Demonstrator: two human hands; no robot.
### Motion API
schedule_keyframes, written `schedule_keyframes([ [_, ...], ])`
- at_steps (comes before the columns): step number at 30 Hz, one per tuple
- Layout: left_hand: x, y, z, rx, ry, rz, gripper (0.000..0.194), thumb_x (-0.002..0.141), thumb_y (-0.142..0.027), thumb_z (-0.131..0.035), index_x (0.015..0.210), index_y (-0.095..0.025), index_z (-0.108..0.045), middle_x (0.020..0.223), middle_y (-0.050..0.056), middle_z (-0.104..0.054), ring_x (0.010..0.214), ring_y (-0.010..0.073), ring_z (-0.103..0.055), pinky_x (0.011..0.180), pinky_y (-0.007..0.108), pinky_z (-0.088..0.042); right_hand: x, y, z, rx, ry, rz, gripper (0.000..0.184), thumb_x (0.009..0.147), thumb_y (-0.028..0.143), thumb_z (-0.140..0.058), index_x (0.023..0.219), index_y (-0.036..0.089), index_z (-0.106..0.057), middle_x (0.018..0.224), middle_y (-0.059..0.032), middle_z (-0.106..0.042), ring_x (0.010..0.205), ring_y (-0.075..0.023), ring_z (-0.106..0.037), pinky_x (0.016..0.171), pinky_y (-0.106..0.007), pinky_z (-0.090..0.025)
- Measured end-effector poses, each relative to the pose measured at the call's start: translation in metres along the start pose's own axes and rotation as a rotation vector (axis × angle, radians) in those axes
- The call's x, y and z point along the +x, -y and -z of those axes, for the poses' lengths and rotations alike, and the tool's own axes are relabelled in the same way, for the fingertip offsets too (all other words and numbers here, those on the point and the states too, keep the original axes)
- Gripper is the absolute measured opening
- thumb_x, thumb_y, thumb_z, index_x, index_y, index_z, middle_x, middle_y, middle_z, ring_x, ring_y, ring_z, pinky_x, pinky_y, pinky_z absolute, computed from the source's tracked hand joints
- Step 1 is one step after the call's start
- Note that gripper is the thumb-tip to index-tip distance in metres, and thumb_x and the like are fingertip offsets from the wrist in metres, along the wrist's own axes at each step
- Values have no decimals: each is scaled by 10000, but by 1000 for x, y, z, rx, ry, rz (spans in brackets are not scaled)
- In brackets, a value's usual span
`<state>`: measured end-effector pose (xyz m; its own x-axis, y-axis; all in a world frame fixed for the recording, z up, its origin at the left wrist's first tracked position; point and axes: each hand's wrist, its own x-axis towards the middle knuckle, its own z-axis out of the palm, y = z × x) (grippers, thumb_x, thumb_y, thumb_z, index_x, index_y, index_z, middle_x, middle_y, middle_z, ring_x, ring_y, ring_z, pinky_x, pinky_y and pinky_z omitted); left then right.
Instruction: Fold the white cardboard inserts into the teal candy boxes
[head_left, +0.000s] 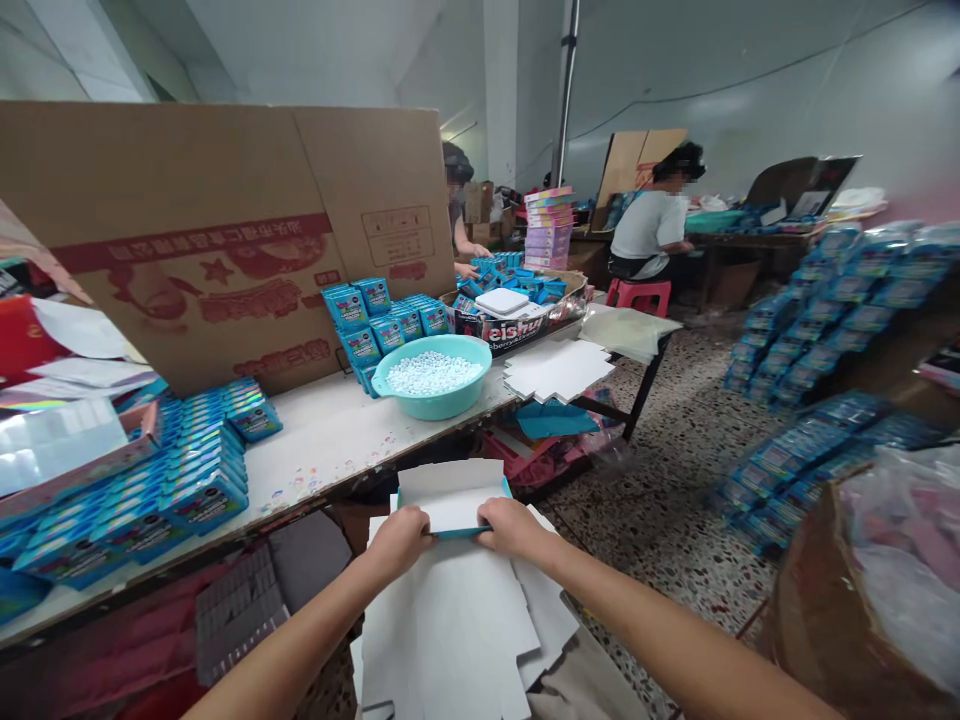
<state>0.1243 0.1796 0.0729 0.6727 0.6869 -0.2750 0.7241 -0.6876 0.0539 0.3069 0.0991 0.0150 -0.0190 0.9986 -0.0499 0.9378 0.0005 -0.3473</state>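
A partly folded cardboard box (450,503), white inside with blue outer edges, lies in front of me. My left hand (401,545) pinches its near left corner, and my right hand (514,527) pinches the near right corner. Both hands are closed on its near wall, while a white flap stands up along the far side. Beneath the box, flat white card blanks (450,630) rest in a stack over my lap. On the table beyond sits a turquoise basin (439,402) full of small pale pieces, beside several stacked blue packs (375,325).
More blue packs (206,480) line the table (307,440) at left, before a tall brown cardboard panel (247,250). White blanks (559,368) overhang the table's edge. One person works behind the panel; another sits on a red stool (637,296). Blurred blue stacks (817,310) stand right.
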Motion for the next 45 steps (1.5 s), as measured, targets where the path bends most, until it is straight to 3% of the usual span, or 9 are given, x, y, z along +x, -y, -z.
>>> schedule_keyframes([
  [5,4,0,3,4,47,-42,222,829,-316,-533,743,-159,-666,858,91,-675,781,208,-624,637,267,-393,-5,6,-4,-7,-49,-55,291,809,445,-618,871,170,-694,929,-101,-687,892,-229,-618,674,-280,-401],
  [11,8,1,8,35,84,-89,260,860,-328,-478,794,-153,-659,892,110,-667,804,218,-616,668,280,-401,-2,7,-7,-28,-67,-79,335,818,466,-616,877,151,-714,937,-136,-689,907,-253,-619,719,-302,-417],
  [22,40,4,18,-39,407,-41,308,811,-381,-485,677,-166,-661,597,16,-591,558,141,-488,550,248,-359,4,3,-1,-7,-18,-102,493,804,633,-538,754,187,-740,819,-111,-714,863,-232,-630,714,-288,-387],
  [27,44,8,14,-77,422,-11,283,760,-396,-524,671,-164,-660,601,19,-587,565,144,-485,536,253,-364,3,6,3,-17,-25,-120,484,783,633,-566,747,184,-742,820,-115,-718,862,-240,-637,699,-289,-386],
  [35,27,4,15,-67,272,-55,254,735,-351,-550,584,-170,-642,497,-16,-522,541,127,-478,553,237,-370,-9,12,2,-11,-75,-159,372,748,536,-657,751,173,-740,824,-128,-721,825,-249,-641,703,-298,-400],
  [38,15,7,25,-43,124,-78,186,730,-313,-599,639,-167,-667,607,27,-613,695,184,-568,722,293,-428,-20,14,8,10,-97,-162,214,781,388,-648,785,194,-735,858,-105,-727,819,-235,-648,666,-283,-393],
  [40,3,5,26,-46,-99,-88,178,774,-288,-584,854,-168,-689,863,88,-676,945,252,-570,899,376,-398,-27,18,14,28,-108,-154,146,803,315,-612,785,223,-725,866,-68,-729,806,-210,-651,634,-264,-382],
  [43,-16,-9,10,-242,-628,19,506,813,-336,-577,1281,-175,-471,1270,159,-536,1221,301,-432,1010,469,-341,-31,38,21,133,-155,-152,154,825,280,-571,766,218,-700,836,-47,-723,772,-183,-642,617,-247,-378],
  [45,-25,-23,-7,-558,-731,185,659,850,-419,-523,1397,-153,-267,1319,195,-485,1195,285,-479,958,446,-414,-30,60,23,324,-187,-111,149,827,220,-540,800,190,-684,824,-49,-714,738,-167,-631,617,-235,-391],
])
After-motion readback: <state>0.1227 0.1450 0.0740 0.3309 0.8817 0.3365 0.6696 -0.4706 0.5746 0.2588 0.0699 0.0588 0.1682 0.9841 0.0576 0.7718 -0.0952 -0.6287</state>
